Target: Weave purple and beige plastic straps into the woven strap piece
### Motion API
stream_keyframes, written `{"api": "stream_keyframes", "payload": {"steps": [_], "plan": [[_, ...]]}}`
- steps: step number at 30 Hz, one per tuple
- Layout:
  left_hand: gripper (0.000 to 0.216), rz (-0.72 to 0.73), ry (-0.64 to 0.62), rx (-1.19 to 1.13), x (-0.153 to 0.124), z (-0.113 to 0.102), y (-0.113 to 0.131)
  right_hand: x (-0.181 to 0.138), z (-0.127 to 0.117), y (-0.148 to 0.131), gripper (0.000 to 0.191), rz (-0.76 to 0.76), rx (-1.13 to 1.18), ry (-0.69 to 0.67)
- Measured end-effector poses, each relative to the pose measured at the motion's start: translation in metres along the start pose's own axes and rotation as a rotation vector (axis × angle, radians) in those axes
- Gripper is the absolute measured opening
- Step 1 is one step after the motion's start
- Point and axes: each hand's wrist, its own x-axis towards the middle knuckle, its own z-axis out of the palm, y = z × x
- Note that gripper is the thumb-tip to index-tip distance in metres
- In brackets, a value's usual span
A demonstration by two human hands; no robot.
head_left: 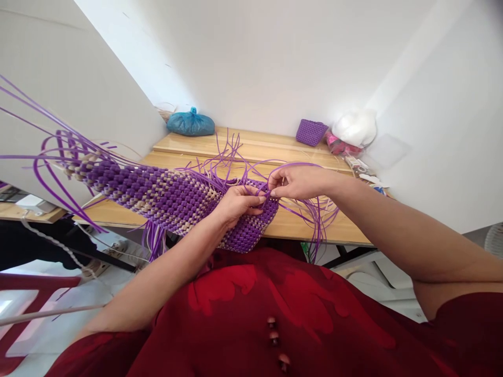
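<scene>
A long purple and beige woven piece [157, 196] lies across the wooden table, its right end near my body. Loose purple strips [230, 157] stick out from its far edge, its left end and its right side. My left hand [240, 203] rests over the right part of the weave, thumb and fingers pinched on a purple strip near the edge. Meeting it there, my right hand [291, 182] pinches a purple strip with curled fingers. The fingertips of both hands almost touch. Exactly how the strips cross between them is too small to make out.
A tied blue plastic bag [191, 123] sits at the back left of the table [259, 149]. At the back right are a small purple woven pouch [311, 132] and a white bag [354, 128]. A red stool [35, 293] stands at lower left.
</scene>
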Motion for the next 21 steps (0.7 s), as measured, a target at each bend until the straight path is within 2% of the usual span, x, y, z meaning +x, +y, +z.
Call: {"api": "stream_keyframes", "payload": {"steps": [4,8,13,15,19,21], "plan": [[0.031,-0.005,0.002,0.000,0.001,0.000,0.001,0.007,-0.002,0.007,0.009,0.030,0.147,-0.043],[0.032,-0.005,0.000,-0.001,0.001,-0.002,0.001,0.010,0.007,0.009,0.005,0.026,0.264,-0.028],[0.037,0.010,-0.037,0.022,0.002,-0.003,-0.003,-0.001,0.016,-0.001,0.006,-0.037,0.083,0.160],[0.038,0.011,-0.038,0.036,0.002,-0.003,-0.004,-0.003,0.014,-0.002,0.007,-0.026,0.074,0.161],[0.035,0.019,0.000,0.031,0.003,0.000,-0.005,-0.002,0.013,-0.001,0.012,0.027,0.026,0.061],[0.033,0.017,0.025,0.018,0.003,0.001,-0.004,-0.003,0.017,-0.002,0.015,0.073,-0.082,0.121]]}}
